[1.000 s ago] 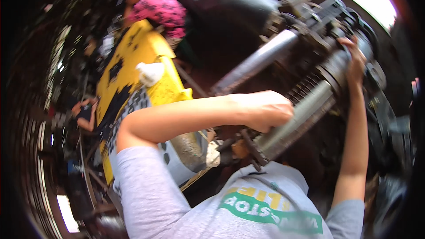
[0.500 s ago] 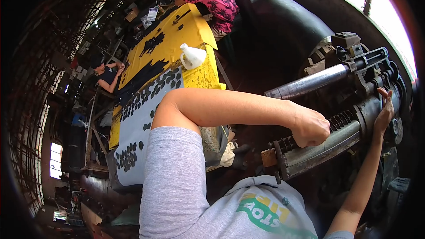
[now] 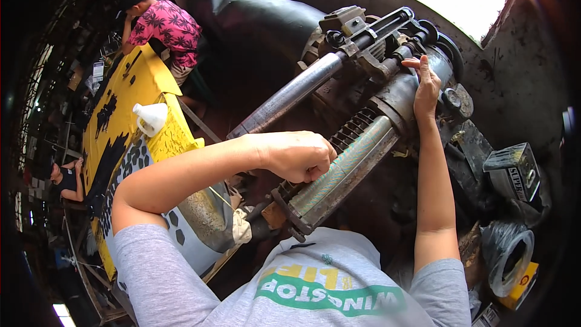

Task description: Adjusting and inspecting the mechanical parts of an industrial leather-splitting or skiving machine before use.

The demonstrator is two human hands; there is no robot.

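Observation:
My left hand (image 3: pixel 299 156) is closed over the lower part of a machine's long trough (image 3: pixel 357 163), beside a row of dark metal rings (image 3: pixel 354 130); what its fingers hold, if anything, is hidden. My right hand (image 3: pixel 426 91) is at the upper end, against the wide metal cylinder (image 3: pixel 396 100), with fingers raised and apart near the shafts and gears. A parallel shiny steel roller (image 3: pixel 284 94) runs behind the trough. A wooden block (image 3: pixel 273 215) sits at the trough's lower end.
A yellow-covered table (image 3: pixel 106 106) on the left bears dark cut pieces and a white jug (image 3: pixel 154 122). Two co-workers (image 3: pixel 163 30) (image 3: pixel 66 178) are at it. A large black roll (image 3: pixel 248 18) lies behind the machine. At right are a boxed item (image 3: pixel 511 172) and coiled hose (image 3: pixel 505 257).
The view has swung, so the machine sits further left and higher than half a second ago. My hands stay at the same parts of it, the left one still closed.

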